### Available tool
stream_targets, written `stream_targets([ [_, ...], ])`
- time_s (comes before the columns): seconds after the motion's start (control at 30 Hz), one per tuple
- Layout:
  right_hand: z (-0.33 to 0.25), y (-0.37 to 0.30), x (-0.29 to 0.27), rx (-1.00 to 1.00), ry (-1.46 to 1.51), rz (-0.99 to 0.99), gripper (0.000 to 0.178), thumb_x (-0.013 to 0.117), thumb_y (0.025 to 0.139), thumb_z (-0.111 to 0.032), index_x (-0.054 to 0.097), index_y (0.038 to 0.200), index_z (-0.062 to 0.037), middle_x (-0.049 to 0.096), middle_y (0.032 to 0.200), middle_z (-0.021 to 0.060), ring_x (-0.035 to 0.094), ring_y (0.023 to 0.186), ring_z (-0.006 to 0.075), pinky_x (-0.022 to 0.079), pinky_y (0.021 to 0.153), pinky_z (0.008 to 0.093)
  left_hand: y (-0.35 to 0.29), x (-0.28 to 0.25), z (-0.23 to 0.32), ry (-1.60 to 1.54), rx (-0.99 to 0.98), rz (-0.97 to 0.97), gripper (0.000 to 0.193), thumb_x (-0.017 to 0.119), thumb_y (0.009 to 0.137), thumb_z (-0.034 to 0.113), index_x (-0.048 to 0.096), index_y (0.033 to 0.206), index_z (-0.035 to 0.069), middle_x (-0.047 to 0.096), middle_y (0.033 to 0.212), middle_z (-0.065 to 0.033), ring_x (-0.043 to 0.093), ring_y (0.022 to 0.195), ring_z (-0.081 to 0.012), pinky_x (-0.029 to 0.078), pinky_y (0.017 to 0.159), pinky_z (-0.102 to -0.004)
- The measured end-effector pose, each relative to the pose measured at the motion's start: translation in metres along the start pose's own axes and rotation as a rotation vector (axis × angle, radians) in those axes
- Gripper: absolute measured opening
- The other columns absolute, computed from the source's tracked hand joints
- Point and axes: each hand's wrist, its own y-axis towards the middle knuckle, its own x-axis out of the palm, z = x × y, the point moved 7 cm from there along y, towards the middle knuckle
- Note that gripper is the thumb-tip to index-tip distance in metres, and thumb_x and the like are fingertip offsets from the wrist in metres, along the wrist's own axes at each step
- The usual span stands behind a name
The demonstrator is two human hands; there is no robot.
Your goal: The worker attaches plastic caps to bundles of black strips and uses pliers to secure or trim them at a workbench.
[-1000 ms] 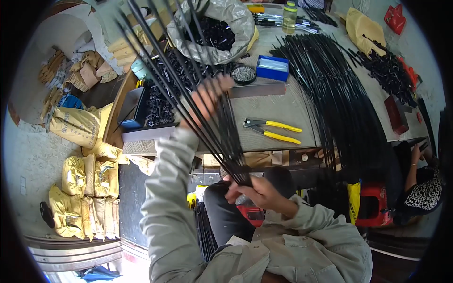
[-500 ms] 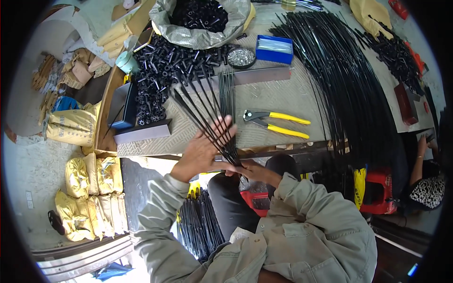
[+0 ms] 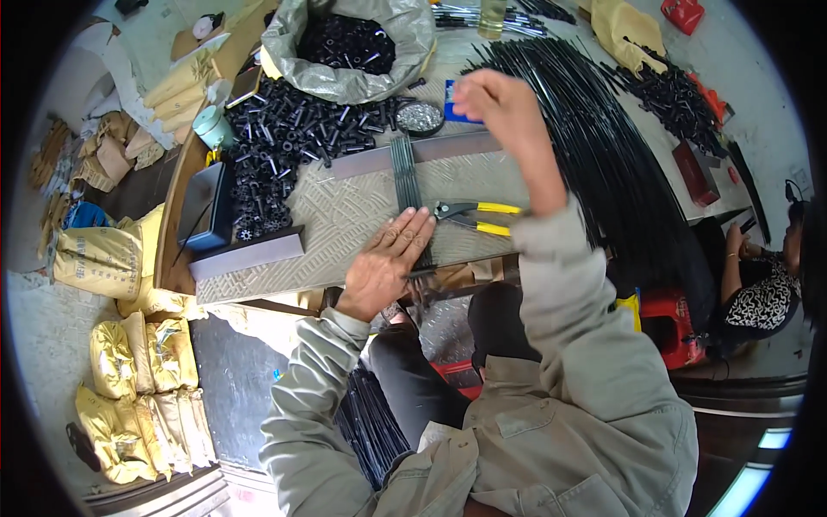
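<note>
My left hand (image 3: 388, 258) lies flat, fingers stretched, on the near end of a narrow row of thin dark rods (image 3: 405, 172) on the table. Something dark and blurred shows just below that hand. My right hand (image 3: 506, 112) is raised over a blue box (image 3: 450, 102), hiding most of it. Its fingers are bent together, and whatever is between them is hidden. End-cutting pliers with yellow handles (image 3: 495, 208) lie right of my left hand, jaws near its fingertips. A round dish of small silvery pieces (image 3: 419, 117) stands left of the box.
A grey-lined sack of black tubular parts (image 3: 345, 47) stands at the back, with a loose pile of such parts (image 3: 267, 146) before it. Long black rods (image 3: 620, 155) spread over the right side. A metal strip (image 3: 465, 146) crosses the table. A person (image 3: 758, 284) sits far right.
The fan of black rods that both hands held has left them. My left hand has come down flat onto the row; my right hand has risen to the blue box. The view has shifted.
</note>
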Motion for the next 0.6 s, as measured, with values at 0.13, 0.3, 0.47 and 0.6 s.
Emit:
stream_targets([
  [0.13,0.127,0.077,-0.018,0.059,-0.258,-0.14,0.011,0.056,0.079,-0.011,0.063,0.082,-0.0017,0.063,0.071,0.0058,0.06,0.064,0.0126,0.047,0.06,0.0233,0.012,-0.008,0.007,-0.226,0.02,0.036,0.073,0.06,0.068,0.039,0.038,0.128,0.003,0.038,0.132,-0.0098,0.034,0.124,-0.0266,0.031,0.1,-0.0337],
  [0.3,0.159,0.087,-0.008,0.052,-0.806,-0.222,0.009,0.058,0.071,-0.019,0.066,0.074,-0.0171,0.064,0.076,0.0079,0.061,0.073,0.0269,0.048,0.066,0.0367,-0.001,-0.003,0.005,-0.099,0.075,-0.036,0.075,0.058,0.068,0.044,0.038,0.128,0.004,0.039,0.132,-0.0096,0.033,0.124,-0.0263,0.03,0.101,-0.0343],
  [0.47,0.164,0.098,-0.012,-0.004,-0.814,-0.267,0.008,0.059,0.07,-0.019,0.065,0.073,-0.0167,0.064,0.078,0.0084,0.061,0.078,0.0284,0.048,0.069,0.0385,0.007,-0.003,0.004,-0.057,-0.009,-0.039,0.071,0.057,0.071,0.046,0.041,0.126,0.003,0.041,0.13,-0.0104,0.035,0.123,-0.026,0.032,0.1,-0.0355],
  [0.6,0.148,0.094,-0.02,-0.075,-0.868,-0.054,0.008,0.06,0.069,-0.018,0.065,0.074,-0.0152,0.064,0.077,0.0091,0.061,0.077,0.0288,0.048,0.069,0.0391,0.01,-0.006,0.0,-0.141,-0.013,-0.031,0.067,0.057,0.074,0.046,0.043,0.124,0.003,0.041,0.13,-0.0109,0.036,0.123,-0.0254,0.032,0.099,-0.0368],
])
